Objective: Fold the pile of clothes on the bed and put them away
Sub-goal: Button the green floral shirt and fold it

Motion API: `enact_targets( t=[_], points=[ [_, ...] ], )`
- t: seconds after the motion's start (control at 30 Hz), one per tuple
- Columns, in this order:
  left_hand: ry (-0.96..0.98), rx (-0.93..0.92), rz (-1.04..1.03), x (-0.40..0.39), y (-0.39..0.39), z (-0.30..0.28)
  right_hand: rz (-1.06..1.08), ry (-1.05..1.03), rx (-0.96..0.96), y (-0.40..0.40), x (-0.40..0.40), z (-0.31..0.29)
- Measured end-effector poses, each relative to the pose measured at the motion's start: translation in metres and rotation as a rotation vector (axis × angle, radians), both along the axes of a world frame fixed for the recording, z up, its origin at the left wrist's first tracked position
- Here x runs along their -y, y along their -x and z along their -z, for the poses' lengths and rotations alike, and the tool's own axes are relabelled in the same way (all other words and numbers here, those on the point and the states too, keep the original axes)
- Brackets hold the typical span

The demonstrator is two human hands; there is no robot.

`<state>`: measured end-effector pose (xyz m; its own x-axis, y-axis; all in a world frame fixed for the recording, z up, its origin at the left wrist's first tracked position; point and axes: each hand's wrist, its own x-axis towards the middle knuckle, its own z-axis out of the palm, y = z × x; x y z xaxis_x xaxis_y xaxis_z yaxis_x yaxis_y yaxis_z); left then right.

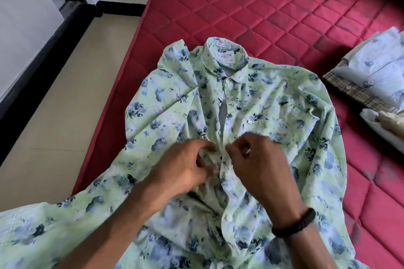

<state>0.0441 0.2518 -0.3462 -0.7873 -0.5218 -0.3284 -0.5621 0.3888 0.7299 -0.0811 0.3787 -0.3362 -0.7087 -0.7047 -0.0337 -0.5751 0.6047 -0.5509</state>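
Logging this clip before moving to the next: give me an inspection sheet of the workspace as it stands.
Surface: red quilted mattress, dark smudges on it.
Job's things: green floral button-up shirt spread face up, collar away from the person; folded pale blue floral shirt stacked on a checked garment at right.
Clutter: cream and white cloth at right edge.
Grips: left hand and right hand pinch the shirt's placket mid-front.
Cables: nothing seen.
Surroundings: beige tiled floor, black skirting.
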Motion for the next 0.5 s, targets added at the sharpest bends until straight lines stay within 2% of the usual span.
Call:
enact_targets(
  t=[0.07,0.13,0.23,0.4,0.43,0.5],
  points=[
    [0.23,-0.16,-0.091,0.013,0.01,-0.009,0.074,0.078,-0.013,0.013,0.021,-0.001],
    [0.395,-0.309,-0.08,0.023,0.026,-0.015,0.09,0.013,-0.006,0.02,0.032,0.008],
    [0.449,-0.28,0.074,0.025,0.046,0.003,0.122,-0.053,-0.092,0.015,0.034,0.026],
    [0.483,-0.222,0.01,0.019,0.05,0.032,0.168,-0.027,-0.266,0.007,0.035,0.04],
    [0.491,-0.216,0.025,0.019,0.05,0.032,0.176,-0.008,-0.25,0.009,0.033,0.043],
    [0.483,-0.242,0.044,0.018,0.05,0.027,0.206,0.119,-0.058,0.018,0.027,0.038]
  ],
)
